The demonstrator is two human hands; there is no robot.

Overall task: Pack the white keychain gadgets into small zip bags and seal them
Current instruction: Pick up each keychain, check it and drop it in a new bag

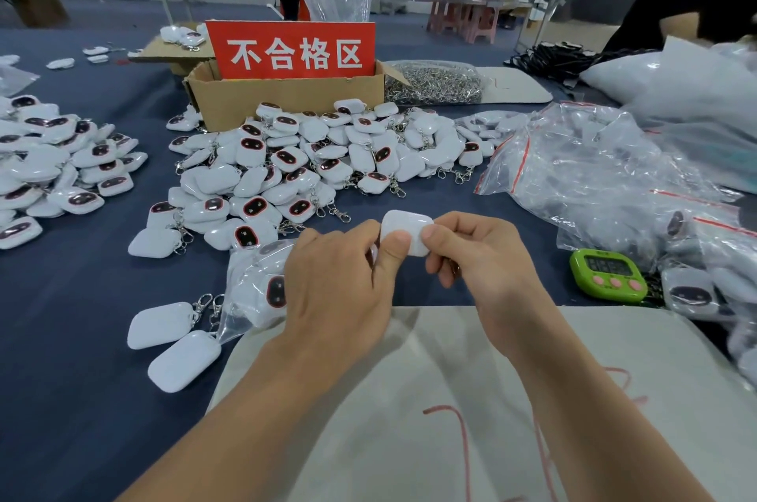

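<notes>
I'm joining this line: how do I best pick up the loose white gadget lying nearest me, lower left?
Come from above and pinch the gadget across its long sides near the free lower-left end. It lies flat, blank side up, bare cloth there; the clasp end crowds a bagged gadget and a neighbour.
</notes>
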